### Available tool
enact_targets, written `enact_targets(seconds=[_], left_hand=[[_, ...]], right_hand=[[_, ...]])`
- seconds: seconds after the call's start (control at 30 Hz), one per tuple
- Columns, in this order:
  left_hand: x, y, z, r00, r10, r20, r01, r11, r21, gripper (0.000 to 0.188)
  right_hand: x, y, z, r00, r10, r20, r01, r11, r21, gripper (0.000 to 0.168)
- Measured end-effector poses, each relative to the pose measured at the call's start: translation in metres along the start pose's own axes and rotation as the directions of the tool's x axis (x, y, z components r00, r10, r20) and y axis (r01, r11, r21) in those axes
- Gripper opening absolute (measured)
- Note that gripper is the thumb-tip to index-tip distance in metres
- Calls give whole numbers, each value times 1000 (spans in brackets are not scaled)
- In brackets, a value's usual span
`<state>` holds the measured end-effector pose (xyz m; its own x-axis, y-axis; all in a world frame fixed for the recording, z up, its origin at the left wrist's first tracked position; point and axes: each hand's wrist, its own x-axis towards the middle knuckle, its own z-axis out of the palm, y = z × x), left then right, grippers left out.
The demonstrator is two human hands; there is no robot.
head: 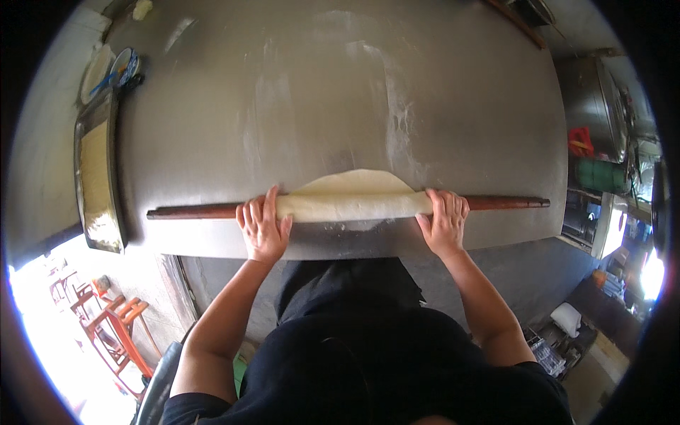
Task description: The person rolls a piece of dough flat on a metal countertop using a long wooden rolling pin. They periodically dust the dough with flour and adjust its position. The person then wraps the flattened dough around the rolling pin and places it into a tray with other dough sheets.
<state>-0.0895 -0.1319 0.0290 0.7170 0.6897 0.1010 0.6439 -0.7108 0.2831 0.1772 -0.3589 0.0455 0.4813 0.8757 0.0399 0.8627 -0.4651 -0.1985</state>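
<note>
A long wooden rolling pin (510,203) lies crosswise near the front edge of a metal worktop (329,106). Pale dough (353,207) is wrapped around its middle, and a curved flap of the same sheet lies flat on the far side. My left hand (264,226) rests over the pin at the left end of the wrapped dough, thumb on the near side. At the right end, my right hand (443,220) curls over the pin in the same way. Both palms hide parts of the pin and the dough's ends.
At the left edge stands a rectangular metal tray (121,212) holding something pale yellow. Behind it are a blue-patterned bowl (127,64) and a pale plate (95,71). A thin wooden stick (518,24) lies at the far right. White flour streaks mark the worktop.
</note>
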Motion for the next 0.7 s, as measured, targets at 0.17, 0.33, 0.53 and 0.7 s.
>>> enact_targets(seconds=[0.17,0.33,0.53,0.7], left_hand=[[41,80,3,908,390,154,-362,915,-180,45],[123,91,20,963,206,177,-211,977,11,44],[44,102,39,967,177,183,-183,983,19,47],[74,94,40,966,192,171,-199,980,22,44]], right_hand=[[41,-58,-12,970,-240,49,225,951,214,58],[119,-62,18,965,-262,15,260,961,90,58],[50,-69,25,950,-309,41,305,949,84,67],[86,-62,24,934,-348,77,339,935,108,66]])
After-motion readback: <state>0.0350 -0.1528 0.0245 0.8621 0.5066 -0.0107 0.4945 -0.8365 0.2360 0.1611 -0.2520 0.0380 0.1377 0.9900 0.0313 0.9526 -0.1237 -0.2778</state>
